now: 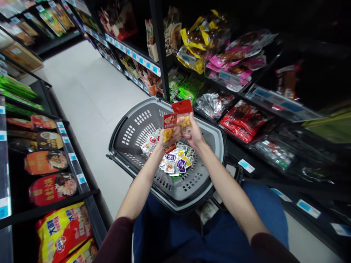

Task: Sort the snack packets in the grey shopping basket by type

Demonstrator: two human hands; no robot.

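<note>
My left hand (166, 140) is closed on a red and yellow snack packet (169, 126), held upright over the grey shopping basket (131, 124). Beside it, my right hand (194, 133) grips a clear packet with a red top (183, 114) that shows yellow pieces inside. Both packets hang side by side above the basket's middle. Several small snack sachets (175, 160) in white, purple and yellow lie on the basket floor under my hands.
The basket rests on my blue-trousered lap (170, 233) in a narrow shop aisle with a pale tiled floor (90, 95). Dark shelves of packaged snacks (233, 62) stand on the right, and more shelves with bowls and bags (49, 160) on the left.
</note>
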